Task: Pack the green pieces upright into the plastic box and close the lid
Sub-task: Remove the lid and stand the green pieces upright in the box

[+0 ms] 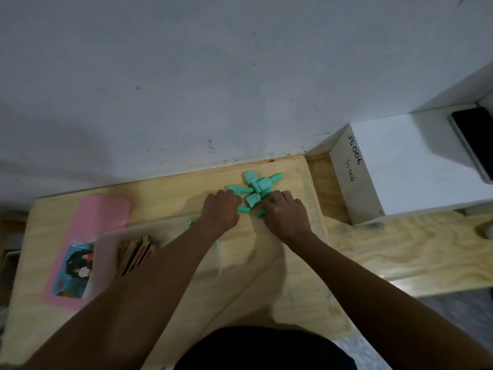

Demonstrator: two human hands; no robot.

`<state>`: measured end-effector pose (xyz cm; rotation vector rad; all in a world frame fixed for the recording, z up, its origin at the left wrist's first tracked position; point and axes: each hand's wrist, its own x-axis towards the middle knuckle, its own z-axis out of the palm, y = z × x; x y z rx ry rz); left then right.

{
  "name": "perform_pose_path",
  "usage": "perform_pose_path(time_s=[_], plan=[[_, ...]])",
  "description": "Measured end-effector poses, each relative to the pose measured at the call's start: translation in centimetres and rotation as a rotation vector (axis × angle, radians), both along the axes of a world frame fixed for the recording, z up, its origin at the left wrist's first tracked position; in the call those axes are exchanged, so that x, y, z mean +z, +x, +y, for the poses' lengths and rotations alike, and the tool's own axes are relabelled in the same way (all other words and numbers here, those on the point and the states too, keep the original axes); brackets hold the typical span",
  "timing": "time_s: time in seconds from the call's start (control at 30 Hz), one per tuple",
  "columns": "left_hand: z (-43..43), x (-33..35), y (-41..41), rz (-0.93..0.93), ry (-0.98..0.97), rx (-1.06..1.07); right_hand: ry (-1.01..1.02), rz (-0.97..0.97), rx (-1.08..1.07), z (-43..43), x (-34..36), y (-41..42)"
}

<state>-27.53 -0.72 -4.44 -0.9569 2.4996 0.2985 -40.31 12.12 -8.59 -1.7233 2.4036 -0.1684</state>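
Several mint-green pieces [254, 186] lie in a loose pile on the wooden board, near its far edge by the wall. My left hand [220, 209] sits at the pile's left side with its fingers curled under; what they hold is hidden. My right hand [286, 214] is at the pile's right side, its fingers curled over a green piece [260, 213] that shows beneath them. Another green piece [244, 209] lies between the two hands. The clear plastic box [106, 237] stands at the lower left, partly under my left forearm, with flat cards upright inside.
A pink flat lid-like sheet [101, 212] with a picture label lies left of the box. A white box marked JS006 [386, 166] stands at the right, and a dark phone [472, 142] rests on it. The white wall borders the board's far edge.
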Motion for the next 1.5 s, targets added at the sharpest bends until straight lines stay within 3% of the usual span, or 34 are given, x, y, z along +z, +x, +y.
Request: perform_pose_path(time_s=[0.3,0.37,0.47,0.6,0.7,0.8,0.97,1.27,1.4,1.5], plan=[[-0.2,-1.3,-0.7,0.017,-0.001,-0.053,-0.083,-0.131,-0.074,1.9,-0.3,-1.7],[0.0,-1.2,-0.6,0.053,0.007,-0.030,-0.129,-0.342,-0.206,2.4,0.1,-1.8],[0.2,-0.3,-0.5,0.199,0.002,0.062,-0.206,-0.862,-0.482,2.9,1.6,-1.4],[0.3,1.6,-0.1,0.422,0.076,0.199,-0.341,-1.402,-0.797,2.9,3.5,0.1],[0.4,3.3,0.4,0.610,0.244,0.364,-0.416,-1.604,-0.874,2.4,4.7,1.1],[0.5,5.0,1.7,0.729,0.364,0.443,-0.478,-1.681,-0.848,1.7,6.3,2.6],[0.6,6.5,5.0,0.830,0.440,0.506,-0.477,-1.525,-0.628,0.9,8.2,5.2],[0.6,7.7,12.4,0.943,0.336,0.638,-0.308,-0.921,-0.204,0.8,8.1,10.0],[1.0,7.5,15.3,0.970,0.340,0.672,-0.097,-0.540,-0.072,0.9,7.7,12.2],[1.6,7.1,16.9,0.994,0.362,0.689,-0.052,-0.285,0.044,0.6,7.2,13.3]])
